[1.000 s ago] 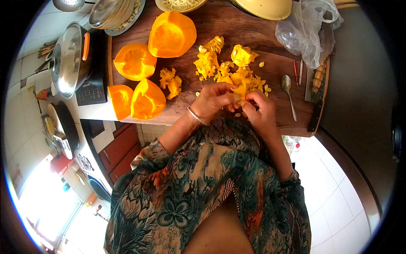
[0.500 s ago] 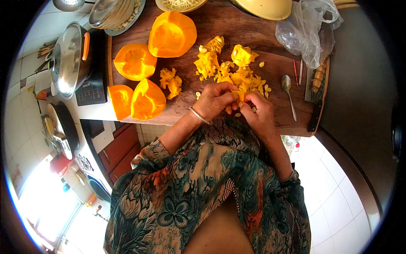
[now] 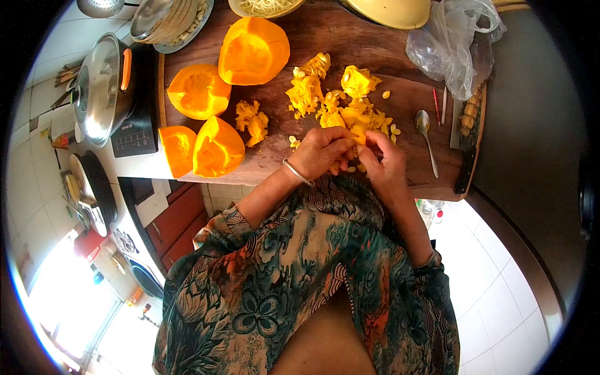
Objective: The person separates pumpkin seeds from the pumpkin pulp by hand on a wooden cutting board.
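My left hand (image 3: 322, 152), with a bracelet at the wrist, pinches a bit of orange pumpkin pulp (image 3: 359, 137) near the table's front edge. From the other side my right hand (image 3: 384, 161) grips the same pulp, its fingertips close to the left ones. Just beyond both hands lies a heap of stringy pulp with seeds (image 3: 375, 120). More pulp clumps (image 3: 304, 94) sit farther back, and a smaller clump (image 3: 252, 122) is to the left. A few loose seeds (image 3: 294, 142) lie beside my left hand.
Hollowed pumpkin pieces (image 3: 254, 53) stand at the left on the wooden table (image 3: 400, 56). A spoon (image 3: 425, 140), a cleaver with a black handle (image 3: 465, 170) and a plastic bag (image 3: 459, 47) are on the right. A lidded pan (image 3: 103, 90) sits at far left.
My left hand has shifted slightly, its fingers curling closer round the pulp. My right hand stays nearly in place. More seeds now show beside my left hand.
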The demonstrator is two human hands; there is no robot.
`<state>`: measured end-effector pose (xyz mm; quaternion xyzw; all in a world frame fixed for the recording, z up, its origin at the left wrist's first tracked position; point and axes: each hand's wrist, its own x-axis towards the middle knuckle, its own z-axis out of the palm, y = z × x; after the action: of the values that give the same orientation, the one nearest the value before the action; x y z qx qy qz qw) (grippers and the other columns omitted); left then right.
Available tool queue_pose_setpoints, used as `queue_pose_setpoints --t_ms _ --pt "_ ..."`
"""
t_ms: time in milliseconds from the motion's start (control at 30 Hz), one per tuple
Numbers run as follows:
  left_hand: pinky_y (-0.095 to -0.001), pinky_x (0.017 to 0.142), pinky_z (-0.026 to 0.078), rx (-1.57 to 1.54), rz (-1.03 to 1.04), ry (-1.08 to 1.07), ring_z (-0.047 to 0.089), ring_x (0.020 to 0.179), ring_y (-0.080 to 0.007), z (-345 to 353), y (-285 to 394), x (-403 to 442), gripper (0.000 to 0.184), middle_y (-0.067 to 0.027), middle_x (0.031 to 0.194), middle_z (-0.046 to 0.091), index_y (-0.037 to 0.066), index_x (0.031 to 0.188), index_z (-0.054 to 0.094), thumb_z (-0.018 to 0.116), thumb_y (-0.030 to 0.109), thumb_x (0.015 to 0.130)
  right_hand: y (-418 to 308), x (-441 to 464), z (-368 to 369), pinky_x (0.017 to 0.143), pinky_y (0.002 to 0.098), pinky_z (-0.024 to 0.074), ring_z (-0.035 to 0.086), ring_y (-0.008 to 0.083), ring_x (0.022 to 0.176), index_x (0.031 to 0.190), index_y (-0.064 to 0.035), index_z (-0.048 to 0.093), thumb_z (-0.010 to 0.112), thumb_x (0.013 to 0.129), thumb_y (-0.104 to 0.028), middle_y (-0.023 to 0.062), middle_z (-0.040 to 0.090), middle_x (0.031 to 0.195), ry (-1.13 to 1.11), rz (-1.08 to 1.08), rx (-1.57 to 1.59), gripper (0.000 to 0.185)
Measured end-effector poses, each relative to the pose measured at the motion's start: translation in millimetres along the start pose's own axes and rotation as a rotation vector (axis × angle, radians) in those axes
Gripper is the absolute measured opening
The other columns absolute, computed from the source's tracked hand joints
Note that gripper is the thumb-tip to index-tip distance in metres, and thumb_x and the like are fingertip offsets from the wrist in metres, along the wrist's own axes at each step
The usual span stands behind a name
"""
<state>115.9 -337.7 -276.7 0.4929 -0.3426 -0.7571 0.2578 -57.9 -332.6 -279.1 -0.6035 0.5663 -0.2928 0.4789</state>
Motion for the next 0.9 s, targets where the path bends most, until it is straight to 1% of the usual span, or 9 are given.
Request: queue_pose_setpoints --t_ms 67,167,267,467,567,667,767,867,900 --pt "-0.0198 0.049 0.048 0.015 0.008 -0.019 0.059 0.059 -0.0097 0 2 -2 0.022 -0.0047 0.078 0.061 -0.002 0.103 0.057 0.046 0.015 0.095 2 -1 0 0.064 0.0337 0.0502 0.065 0.0246 0.072 0.099 0.0011 0.059 0.061 0.080 -0.013 0.0164 0.065 0.082 -0.005 0.031 0.038 0.024" --pt "-0.0217 0.054 0.050 -0.105 0.021 -0.104 0.060 0.064 -0.0117 -3 -5 1 0.021 -0.0061 0.081 0.061 -0.003 0.105 0.055 0.044 0.012 0.095 -5 -1 -1 0.063 0.0305 0.0495 0.064 0.0182 0.071 0.097 0.0026 0.060 0.060 0.081 -0.012 0.0136 0.065 0.079 0.007 0.116 0.202 0.021" --pt "-0.0234 0.058 0.051 -0.140 0.086 -0.135 0.060 0.069 -0.0133 -3 -5 -1 0.022 -0.0072 0.084 0.061 -0.004 0.107 0.054 0.044 0.010 0.095 -1 0 -2 0.062 0.0270 0.0479 0.060 0.0122 0.069 0.095 0.0035 0.060 0.059 0.082 -0.011 0.0098 0.064 0.077 0.007 0.137 0.214 0.020" --pt "-0.0245 0.061 0.051 -0.169 0.049 -0.163 0.060 0.072 -0.0137 -6 -2 0 0.020 -0.0077 0.085 0.061 -0.004 0.108 0.055 0.047 0.007 0.093 -7 1 -3 0.059 0.0239 0.0458 0.056 0.0081 0.066 0.095 0.0035 0.059 0.060 0.081 -0.010 0.0065 0.061 0.074 -0.005 0.160 0.237 0.019" --pt "-0.0245 0.063 0.051 -0.148 0.151 -0.014 0.060 0.071 -0.0135 -4 -1 -1 0.019 -0.0078 0.085 0.062 -0.004 0.106 0.055 0.054 0.005 0.089 -8 0 -3 0.058 0.0236 0.0452 0.055 0.0077 0.065 0.095 0.0032 0.059 0.060 0.081 -0.009 0.0061 0.062 0.074 0.009 0.135 0.245 0.019" --pt "-0.0247 0.060 0.052 -0.193 0.167 0.022 0.061 0.071 -0.0133 -4 7 -5 0.016 -0.0090 0.084 0.062 -0.005 0.101 0.055 0.055 -0.001 0.086 -8 0 -3 0.057 0.0234 0.0445 0.054 0.0073 0.063 0.095 0.0029 0.059 0.061 0.080 -0.009 0.0052 0.061 0.072 -0.007 0.122 0.222 0.019" --pt "-0.0239 0.060 0.051 -0.220 0.172 0.015 0.061 0.070 -0.0123 -6 2 -3 0.014 -0.0082 0.081 0.063 -0.005 0.099 0.056 0.056 0.000 0.086 -12 0 -1 0.056 0.0239 0.0444 0.054 0.0074 0.061 0.094 0.0030 0.060 0.061 0.080 -0.010 0.0044 0.060 0.069 -0.031 0.177 0.231 0.020" --pt "-0.0228 0.059 0.050 -0.079 0.226 0.049 0.060 0.065 -0.0110 -4 3 -3 0.012 -0.0069 0.077 0.063 -0.004 0.097 0.058 0.057 0.002 0.086 -16 1 -1 0.055 0.0246 0.0444 0.053 0.0084 0.059 0.093 0.0034 0.059 0.062 0.079 -0.012 0.0057 0.060 0.066 -0.015 0.146 0.188 0.021" --pt "-0.0226 0.058 0.050 -0.016 0.226 0.055 0.060 0.064 -0.0106 -4 2 -3 0.012 -0.0065 0.075 0.062 -0.004 0.096 0.058 0.057 0.002 0.086 -15 1 -1 0.055 0.0261 0.0452 0.055 0.0110 0.059 0.092 0.0032 0.059 0.061 0.079 -0.012 0.0075 0.060 0.066 -0.025 0.134 0.143 0.020"
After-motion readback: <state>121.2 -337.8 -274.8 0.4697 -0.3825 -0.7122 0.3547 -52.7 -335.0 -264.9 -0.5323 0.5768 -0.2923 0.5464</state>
